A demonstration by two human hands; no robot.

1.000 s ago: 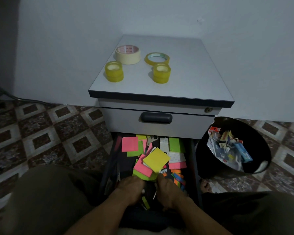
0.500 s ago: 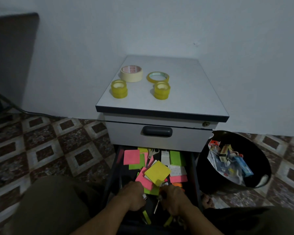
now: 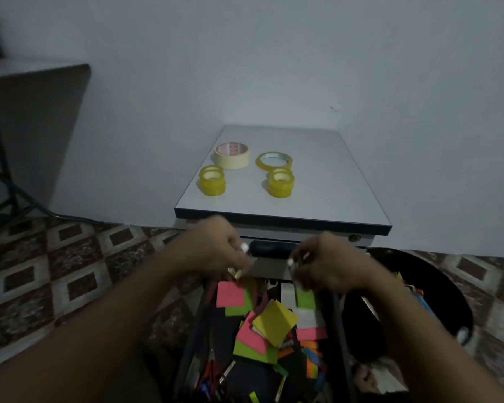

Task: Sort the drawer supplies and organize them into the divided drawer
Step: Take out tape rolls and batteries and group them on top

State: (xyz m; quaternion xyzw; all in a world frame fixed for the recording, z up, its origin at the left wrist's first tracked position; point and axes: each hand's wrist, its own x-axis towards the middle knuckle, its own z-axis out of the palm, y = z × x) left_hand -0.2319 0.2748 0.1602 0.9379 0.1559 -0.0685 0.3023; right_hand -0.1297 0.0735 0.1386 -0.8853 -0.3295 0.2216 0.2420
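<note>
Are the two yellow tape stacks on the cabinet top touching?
Apart. Head view shows bare cabinet top between left stack and right stack.

Place: a small home office or study corner, dimly lit.
Furniture: a grey pedestal cabinet (image 3: 285,181) stands against the far wall, with a lock and a dark handle on its closed upper drawer.
Stationery: four tape rolls (image 3: 232,155) sit on the cabinet top; the open lower drawer (image 3: 262,330) near the person is heaped with coloured sticky notes (image 3: 275,321), pens and page flags.
Waste: a black bin (image 3: 437,289) holding packaging stands just right of the cabinet.
Floor: patterned brown and cream tiles (image 3: 70,274), domestic in look.
Left side: the edge of a desk (image 3: 35,71) on dark metal legs, a cable trailing along the wall.
Walls: plain, pale, bare.
</note>
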